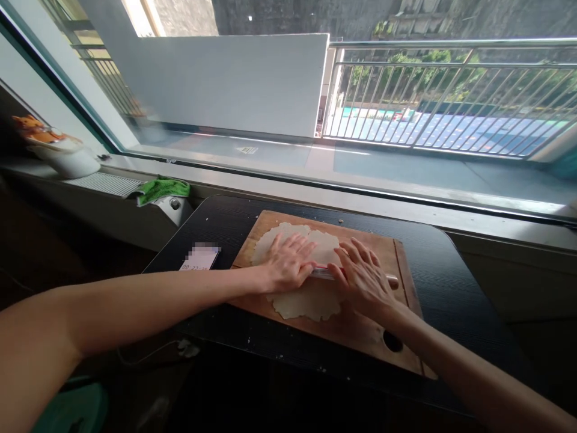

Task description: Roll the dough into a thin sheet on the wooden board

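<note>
A thin sheet of pale dough with ragged edges lies flat on a wooden cutting board. Across the dough runs a slim, see-through rolling pin with a red line along it. My left hand rests palm down over the pin's left part, fingers stretched forward above the dough. On the pin's right part lies my right hand, its fingers extended and somewhat spread. The pin's right end sticks out past that hand; its left end is hidden under my left hand.
The board sits on a black table with small dough crumbs on it. A phone showing a timer lies left of the board. Beyond are a green cloth, a white pot on the sill and a large window.
</note>
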`<state>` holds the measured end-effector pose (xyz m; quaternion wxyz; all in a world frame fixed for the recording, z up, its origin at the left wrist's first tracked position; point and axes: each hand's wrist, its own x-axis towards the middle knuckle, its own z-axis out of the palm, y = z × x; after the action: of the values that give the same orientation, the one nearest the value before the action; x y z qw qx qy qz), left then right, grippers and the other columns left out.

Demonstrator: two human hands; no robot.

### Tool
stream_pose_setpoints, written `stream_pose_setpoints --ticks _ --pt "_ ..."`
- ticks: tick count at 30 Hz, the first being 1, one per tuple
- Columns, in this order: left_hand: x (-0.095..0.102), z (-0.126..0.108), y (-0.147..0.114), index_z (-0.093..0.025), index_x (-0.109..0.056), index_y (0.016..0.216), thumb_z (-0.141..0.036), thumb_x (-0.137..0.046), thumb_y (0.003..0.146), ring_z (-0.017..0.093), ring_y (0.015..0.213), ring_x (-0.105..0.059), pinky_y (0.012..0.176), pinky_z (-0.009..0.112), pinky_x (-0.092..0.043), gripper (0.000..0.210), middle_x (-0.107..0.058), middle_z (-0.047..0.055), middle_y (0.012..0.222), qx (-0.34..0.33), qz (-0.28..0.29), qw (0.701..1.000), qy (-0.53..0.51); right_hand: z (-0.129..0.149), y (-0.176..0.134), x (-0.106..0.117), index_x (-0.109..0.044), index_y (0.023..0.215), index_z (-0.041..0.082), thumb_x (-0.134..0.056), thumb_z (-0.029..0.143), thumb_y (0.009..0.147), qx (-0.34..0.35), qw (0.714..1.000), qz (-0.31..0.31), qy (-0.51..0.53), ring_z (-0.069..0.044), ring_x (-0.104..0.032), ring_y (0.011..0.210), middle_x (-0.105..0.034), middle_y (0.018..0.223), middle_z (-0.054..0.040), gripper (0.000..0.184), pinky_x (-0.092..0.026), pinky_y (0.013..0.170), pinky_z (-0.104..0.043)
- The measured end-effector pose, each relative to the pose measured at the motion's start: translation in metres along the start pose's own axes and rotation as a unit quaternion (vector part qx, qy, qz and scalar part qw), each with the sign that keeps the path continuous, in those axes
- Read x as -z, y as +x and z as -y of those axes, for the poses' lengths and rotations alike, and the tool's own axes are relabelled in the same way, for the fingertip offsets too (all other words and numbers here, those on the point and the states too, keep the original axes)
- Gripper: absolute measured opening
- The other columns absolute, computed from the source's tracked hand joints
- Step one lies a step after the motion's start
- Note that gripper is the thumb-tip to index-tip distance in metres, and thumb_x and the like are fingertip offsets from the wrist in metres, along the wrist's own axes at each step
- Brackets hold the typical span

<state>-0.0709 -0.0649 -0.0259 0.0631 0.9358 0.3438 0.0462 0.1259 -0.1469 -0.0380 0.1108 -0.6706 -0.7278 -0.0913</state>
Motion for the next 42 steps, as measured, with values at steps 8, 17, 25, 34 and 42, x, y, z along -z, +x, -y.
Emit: stream_pose_setpoints --ticks 8,17,25,34,42 --pt "0.017 0.022 0.061 -0.014 -0.042 0.149 -0.035 -0.033 0.101 0.031 0.148 -0.027 0.119 0.059 -0.018 0.053 -0.042 0.012 0.156 0.085 -0.047 0.995 0.008 -0.014 0.075 0.000 -0.057 0.134 0.015 -0.033 0.045 0.099 -0.129 0.991 0.030 0.030 -0.033 -0.037 0.139 -0.056 0.140 -0.0154 0.052 -0.037 0.108 -0.051" --pt "0.004 0.015 0.021 -0.021 -0.047 0.146 -0.041 -0.039 0.099 0.029 0.143 -0.037 0.118 0.055 -0.023 0.051 -0.047 0.009 0.153 -0.054 -0.033 0.998 -0.007 -0.010 0.021 -0.005 -0.064 0.123 0.019 -0.033 0.041 0.100 0.004 1.000 -0.017 0.015 -0.029 -0.044 0.132 -0.061 0.134 -0.0143 0.045 -0.037 0.107 -0.046" --pt "0.005 0.025 0.047 -0.019 -0.050 0.143 -0.035 -0.037 0.099 0.031 0.141 -0.039 0.116 0.060 -0.025 0.049 -0.051 0.010 0.149 0.037 -0.059 0.997 -0.013 -0.013 0.057 0.001 -0.060 0.126 0.018 -0.035 0.041 0.099 -0.082 0.995 0.039 0.033 -0.029 -0.050 0.123 -0.061 0.132 -0.0133 0.043 -0.042 0.099 -0.043" --pt "0.007 0.037 0.056 -0.013 -0.056 0.134 -0.030 -0.038 0.098 0.028 0.134 -0.049 0.113 0.046 -0.037 0.043 -0.058 0.014 0.141 0.203 -0.147 0.955 -0.157 0.000 0.050 0.005 -0.069 0.096 0.020 -0.029 0.035 0.102 -0.129 0.990 0.052 0.010 -0.021 -0.063 0.084 -0.073 0.093 -0.0095 0.043 -0.041 0.075 -0.031" --pt "-0.005 0.057 -0.052 -0.020 -0.069 0.109 -0.021 -0.045 0.093 0.025 0.125 -0.056 0.115 0.049 -0.033 0.029 -0.066 0.009 0.127 0.087 -0.271 0.949 -0.136 -0.037 0.020 0.026 -0.074 0.086 0.021 -0.034 0.036 0.100 -0.201 0.976 0.052 -0.058 -0.021 -0.066 0.080 -0.075 0.090 -0.0102 0.045 -0.040 0.071 -0.031"
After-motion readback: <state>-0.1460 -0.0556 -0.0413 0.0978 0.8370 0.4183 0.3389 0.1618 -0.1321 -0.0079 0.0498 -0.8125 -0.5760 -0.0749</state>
